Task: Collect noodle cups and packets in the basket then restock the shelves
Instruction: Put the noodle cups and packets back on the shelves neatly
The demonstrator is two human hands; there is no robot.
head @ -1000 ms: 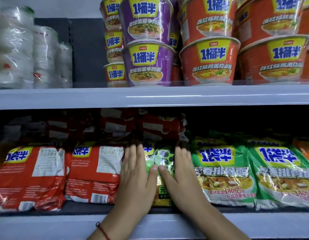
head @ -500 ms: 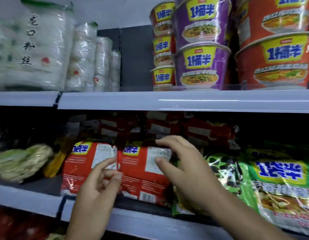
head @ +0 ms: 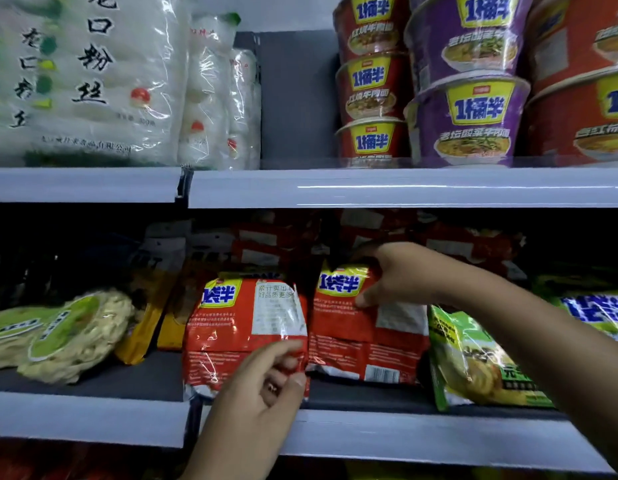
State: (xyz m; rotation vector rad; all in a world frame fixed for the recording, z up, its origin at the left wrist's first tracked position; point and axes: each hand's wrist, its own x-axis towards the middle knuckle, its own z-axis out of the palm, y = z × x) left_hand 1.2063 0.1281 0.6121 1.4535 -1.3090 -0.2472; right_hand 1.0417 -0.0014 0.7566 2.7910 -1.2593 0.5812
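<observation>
1. Step, as judged: restocking; red noodle packets being squared up on the lower shelf (head: 421, 434)
2. Left hand (head: 262, 393): pinching the lower right corner of the left red packet (head: 241, 327)
3. Right hand (head: 397, 275): gripping the top of the right red packet (head: 356, 337)
4. Next: press both packs upright, side by side
5. Count: two red front packs, more behind; six cups (head: 473, 119) fully visible above; basket unseen

Your right hand (head: 392, 275) covers the upper right corner of the red packet (head: 349, 327) mid-frame. At right, the orange cups (head: 577, 116) run off the edge. Packets behind, in shadow (head: 266, 237), are unreadable.
</observation>
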